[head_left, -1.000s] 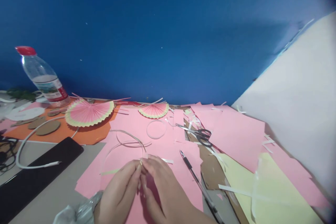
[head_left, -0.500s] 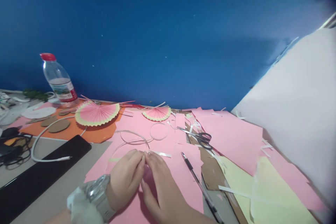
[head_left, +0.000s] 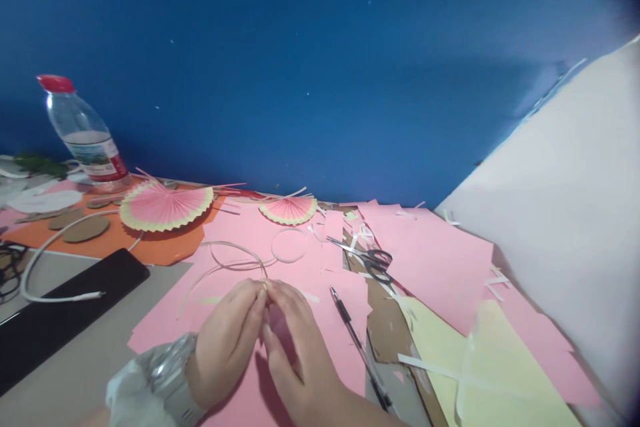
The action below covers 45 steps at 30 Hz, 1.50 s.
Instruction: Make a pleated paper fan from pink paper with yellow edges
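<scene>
My left hand (head_left: 225, 333), with a clear-cased watch (head_left: 175, 373) on its wrist, and my right hand (head_left: 305, 347) meet fingertip to fingertip over pink paper (head_left: 345, 340). Both are closed in a pinch on the end of a thin pale wire (head_left: 240, 250). Beyond the fingers it curls up and to the left in loose loops. What lies right between the fingertips is mostly hidden. Past the hands, a thin ring (head_left: 290, 245) lies on the paper. To the right rest a black-capped pen (head_left: 357, 340) and open scissors (head_left: 370, 259).
Two pleated pink-and-yellow paper fans, a large one (head_left: 165, 203) and a small one (head_left: 289, 210), lie near the blue wall. At left are a water bottle (head_left: 87, 140), cardboard discs (head_left: 86, 229), a black phone-like slab (head_left: 100, 287) and a white cable (head_left: 33, 267). Yellow paper (head_left: 510, 373) lies at right.
The view has shifted, so most things sit slightly further left. Both hands remain pinched together at the wire's end; the right thumb has moved closer to the left fingers.
</scene>
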Each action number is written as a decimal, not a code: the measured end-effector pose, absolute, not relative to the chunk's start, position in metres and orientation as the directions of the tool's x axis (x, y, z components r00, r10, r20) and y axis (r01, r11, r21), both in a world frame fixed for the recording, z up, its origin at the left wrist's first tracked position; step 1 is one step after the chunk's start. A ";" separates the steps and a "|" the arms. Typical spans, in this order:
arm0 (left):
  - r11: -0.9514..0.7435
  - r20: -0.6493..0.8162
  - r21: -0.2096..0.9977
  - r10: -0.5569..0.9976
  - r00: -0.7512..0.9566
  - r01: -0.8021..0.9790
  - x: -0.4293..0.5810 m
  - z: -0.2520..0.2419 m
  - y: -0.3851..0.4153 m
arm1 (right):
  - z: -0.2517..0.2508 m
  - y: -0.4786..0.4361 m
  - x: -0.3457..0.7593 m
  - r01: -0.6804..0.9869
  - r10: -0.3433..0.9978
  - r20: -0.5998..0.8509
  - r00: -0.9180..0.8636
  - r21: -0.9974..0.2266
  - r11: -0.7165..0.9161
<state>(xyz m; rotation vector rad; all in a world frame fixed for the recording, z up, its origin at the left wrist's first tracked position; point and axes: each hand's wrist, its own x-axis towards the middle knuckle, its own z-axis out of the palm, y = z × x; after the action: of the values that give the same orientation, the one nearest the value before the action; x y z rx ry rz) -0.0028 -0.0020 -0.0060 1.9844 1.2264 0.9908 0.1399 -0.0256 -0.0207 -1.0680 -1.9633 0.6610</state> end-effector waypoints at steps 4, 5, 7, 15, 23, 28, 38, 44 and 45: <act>-0.456 0.323 0.749 0.885 0.336 0.480 -0.006 -0.006 -0.001 | -0.018 -0.025 0.140 0.439 0.837 0.415 -0.358 -0.716 0.543; -0.476 0.336 0.730 0.875 0.349 0.491 -0.006 -0.006 -0.001 | -0.017 -0.024 0.139 0.449 0.834 0.418 -0.360 -0.706 0.547; -0.506 0.353 0.693 0.859 0.370 0.513 -0.007 -0.007 0.000 | -0.018 -0.024 0.139 0.478 0.829 0.415 -0.374 -0.680 0.556; -0.542 0.327 0.624 0.835 0.443 0.563 -0.014 -0.009 0.006 | -0.021 -0.025 0.136 0.569 0.834 0.341 -0.434 -0.614 0.547; -0.561 0.246 0.593 0.810 0.533 0.578 -0.039 0.003 0.000 | -0.020 -0.029 0.133 0.543 0.770 0.349 -0.534 -0.556 0.629; -0.643 0.237 0.519 0.741 0.628 0.563 -0.054 0.021 0.001 | -0.014 -0.032 0.131 0.516 0.735 0.373 -0.567 -0.534 0.670; -0.739 0.113 0.438 0.610 0.784 0.512 -0.061 0.067 0.022 | -0.012 -0.035 0.131 0.447 0.731 0.410 -0.545 -0.596 0.668; -0.668 0.211 0.536 0.699 0.684 0.516 -0.010 0.071 0.024 | -0.018 -0.037 0.133 0.461 0.884 0.391 -0.255 -0.755 0.467; -0.636 0.233 0.569 0.732 0.640 0.521 -0.001 0.063 0.022 | -0.020 -0.037 0.133 0.447 0.902 0.376 -0.211 -0.784 0.431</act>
<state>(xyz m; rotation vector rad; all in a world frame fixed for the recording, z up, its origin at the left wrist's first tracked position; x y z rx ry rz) -0.0007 0.0217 0.0629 2.4059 0.9843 0.6258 0.1332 -0.0373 -0.0196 -1.1539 -1.8267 0.6678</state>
